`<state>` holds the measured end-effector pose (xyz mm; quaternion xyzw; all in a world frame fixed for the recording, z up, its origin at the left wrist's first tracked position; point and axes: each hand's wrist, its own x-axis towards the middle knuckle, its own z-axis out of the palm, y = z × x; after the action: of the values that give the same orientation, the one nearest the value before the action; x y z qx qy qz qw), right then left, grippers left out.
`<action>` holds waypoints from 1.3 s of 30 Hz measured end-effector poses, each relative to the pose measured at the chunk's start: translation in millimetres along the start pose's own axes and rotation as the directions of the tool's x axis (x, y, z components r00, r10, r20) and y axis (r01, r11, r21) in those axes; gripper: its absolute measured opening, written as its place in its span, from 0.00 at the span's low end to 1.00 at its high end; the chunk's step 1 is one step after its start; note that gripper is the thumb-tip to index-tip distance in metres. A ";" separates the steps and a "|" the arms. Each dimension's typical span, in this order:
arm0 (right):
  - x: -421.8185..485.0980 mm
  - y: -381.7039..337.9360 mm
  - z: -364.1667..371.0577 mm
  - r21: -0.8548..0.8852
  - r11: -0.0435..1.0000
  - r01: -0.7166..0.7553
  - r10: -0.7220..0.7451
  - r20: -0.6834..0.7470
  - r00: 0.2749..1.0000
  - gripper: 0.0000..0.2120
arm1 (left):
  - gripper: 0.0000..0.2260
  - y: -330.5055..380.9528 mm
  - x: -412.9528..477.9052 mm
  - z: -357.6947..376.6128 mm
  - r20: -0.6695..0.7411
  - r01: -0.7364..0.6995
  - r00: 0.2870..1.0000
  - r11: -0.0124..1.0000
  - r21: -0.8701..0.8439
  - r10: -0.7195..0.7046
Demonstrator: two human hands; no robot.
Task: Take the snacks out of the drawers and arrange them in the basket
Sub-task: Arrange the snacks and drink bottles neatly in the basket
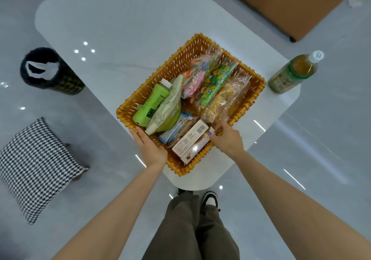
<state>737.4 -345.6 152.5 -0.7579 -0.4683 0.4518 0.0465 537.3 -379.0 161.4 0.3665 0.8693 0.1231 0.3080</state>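
**A:** Wide shot first: the pale glossy surface [120, 29], and near its front corner the woven orange basket [176, 63], well loaded.

**B:** Loaded indeed! The far-right half holds a clear bag [226, 99] of yellow bakes lying beside two bright printed bags [208, 79]. On the left a green bottle [152, 104] lies next to a green pouch [170, 109].

**A:** At the near end, two boxes [190, 137] lean on the rim, with blue packets [176, 127] tucked beside them. I'd call the job close to done.

**B:** Agreed, though no drawers are in view, so what's left in them is anyone's guess. One tea bottle [293, 72] stands upright on the surface, apart from the basket. It could be the last item, or not part of this at all.

**A:** And the hands?

**B:** The left hand [149, 146] lies flat, fingers straight along the near-left rim. The right hand [226, 139] has fingers curled over the near-right rim, just by the box end. It looks like a grip on the wicker, but it's blurry there.

**A:** Any writing?

**B:** There's a barcode on the upper box's end flap and a small round blue mark below it. The print on the box, pouch and bottles is too soft to read, so no brand from me.
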 end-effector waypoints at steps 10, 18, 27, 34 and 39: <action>-43.8 73.2 -24.7 0.016 0.999 -0.028 0.028 -0.010 1.000 0.07 | 0.46 -4.7 -77.1 28.8 0.099 0.005 0.995 0.998 -0.055 0.000; -64.2 88.9 -34.7 -0.086 0.996 0.005 -0.004 0.016 1.000 0.07 | 0.44 -10.9 -93.5 27.7 0.192 0.011 0.981 0.996 -0.090 0.007; -91.0 44.9 -66.4 -0.150 0.982 0.117 -0.140 -0.157 0.977 0.14 | 0.28 46.0 -66.1 -21.6 0.204 -0.471 0.869 0.880 0.056 0.452; -48.5 -5.7 -59.0 0.231 0.967 0.104 -0.061 -0.188 0.980 0.19 | 0.24 113.2 10.7 -29.1 0.346 -0.705 0.675 0.707 0.045 0.651; 6.6 -40.4 -45.6 0.492 0.868 -0.068 0.175 -0.174 0.969 0.23 | 0.21 154.6 62.1 -13.9 0.466 -0.742 0.607 0.669 0.041 0.644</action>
<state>744.7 -302.1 195.1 -0.7944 -0.2841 0.4724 0.2550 581.9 -226.2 212.7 0.7264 0.5789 0.0515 0.3670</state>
